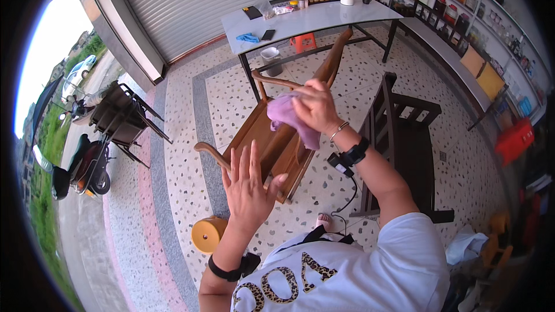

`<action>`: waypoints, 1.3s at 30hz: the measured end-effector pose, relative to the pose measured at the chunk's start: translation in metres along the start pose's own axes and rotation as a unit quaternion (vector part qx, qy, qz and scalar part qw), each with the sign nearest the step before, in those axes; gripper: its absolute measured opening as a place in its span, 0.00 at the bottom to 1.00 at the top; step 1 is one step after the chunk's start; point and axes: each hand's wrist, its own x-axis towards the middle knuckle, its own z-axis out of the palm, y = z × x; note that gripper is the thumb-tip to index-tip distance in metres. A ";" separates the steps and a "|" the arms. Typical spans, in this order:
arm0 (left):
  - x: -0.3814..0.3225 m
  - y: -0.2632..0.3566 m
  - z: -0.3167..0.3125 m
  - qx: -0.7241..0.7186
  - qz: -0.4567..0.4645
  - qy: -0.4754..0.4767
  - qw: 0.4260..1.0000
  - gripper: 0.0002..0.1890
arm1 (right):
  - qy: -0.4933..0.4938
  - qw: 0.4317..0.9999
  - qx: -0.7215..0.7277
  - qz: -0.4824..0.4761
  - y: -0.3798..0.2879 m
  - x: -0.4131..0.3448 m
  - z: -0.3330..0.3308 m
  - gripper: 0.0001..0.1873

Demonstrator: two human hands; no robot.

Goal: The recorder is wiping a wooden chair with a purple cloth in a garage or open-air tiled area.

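Observation:
A pinkish-purple cloth (284,110) is bunched in my right hand (316,106), which is at the back of a brown wooden armchair (243,132). The cloth covers part of the chair's top rail (333,61) and hangs down below my palm. My left hand (249,195) holds nothing; its fingers are spread, in front of the near side of the chair. One curved armrest (210,149) shows just beyond those fingertips, and I cannot tell whether they touch it. My hands hide parts of the backrest and seat.
Beyond the chair stands a light-topped table (312,19) with a phone, a blue cloth and jars. A dark wooden chair (405,151) is at right. A yellow stool (209,235) sits at lower left. Stacked chairs (123,117) and a scooter (91,164) are by the opening.

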 end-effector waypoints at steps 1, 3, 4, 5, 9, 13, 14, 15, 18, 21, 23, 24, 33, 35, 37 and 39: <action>-0.001 -0.002 0.000 -0.009 0.002 -0.006 1.000 0.44 | 0.012 0.999 -0.010 0.031 0.017 0.002 0.000 0.10; -0.001 -0.001 0.000 -0.004 0.009 -0.002 1.000 0.43 | 0.024 0.998 -0.022 0.063 0.056 0.006 -0.004 0.10; -0.001 -0.001 -0.001 -0.003 0.008 -0.002 1.000 0.43 | 0.018 0.997 -0.031 0.069 0.076 0.009 -0.006 0.10; 0.000 -0.001 -0.003 -0.026 0.018 -0.009 0.999 0.43 | 0.011 0.996 -0.041 0.077 0.094 0.011 -0.009 0.11; 0.010 -0.002 -0.010 -0.092 0.053 -0.038 0.994 0.43 | -0.010 0.996 -0.061 0.062 0.160 0.020 -0.013 0.12; 0.008 -0.006 -0.006 -0.117 0.041 -0.057 0.991 0.44 | -0.069 0.995 -0.039 0.060 0.206 0.028 -0.008 0.15; 0.008 -0.005 -0.007 -0.113 0.039 -0.059 0.991 0.44 | -0.068 0.995 -0.035 0.061 0.221 0.029 -0.011 0.15; 0.009 -0.004 -0.008 -0.102 0.044 -0.061 0.992 0.42 | -0.089 0.992 -0.075 0.054 0.241 0.032 -0.015 0.16; 0.011 -0.001 -0.009 -0.083 0.039 -0.068 0.993 0.40 | -0.109 0.983 -0.135 0.058 0.288 0.034 -0.015 0.18; 0.009 -0.001 -0.010 -0.079 0.018 -0.081 0.993 0.40 | -0.093 0.971 -0.209 0.074 0.310 0.035 -0.007 0.17; 0.009 -0.002 -0.010 -0.079 0.008 -0.092 0.993 0.39 | -0.058 0.961 -0.259 0.074 0.325 0.032 -0.003 0.17; 0.008 -0.001 -0.010 -0.096 0.004 -0.089 0.991 0.39 | -0.028 0.945 -0.317 0.074 0.335 0.026 -0.006 0.17; 0.016 0.010 -0.013 -0.112 -0.053 -0.142 0.982 0.38 | 0.224 0.779 0.232 0.538 0.293 -0.039 0.067 0.28; 0.021 0.011 -0.017 -0.102 -0.050 -0.158 0.981 0.37 | 0.208 0.789 0.267 0.513 0.285 -0.063 0.062 0.20; 0.026 0.016 -0.016 -0.095 -0.055 -0.170 0.979 0.37 | 0.218 0.854 0.157 0.445 0.287 -0.088 0.059 0.19; 0.030 0.021 -0.015 -0.102 -0.087 -0.178 0.975 0.36 | 0.228 0.906 0.037 0.355 0.286 -0.095 0.055 0.17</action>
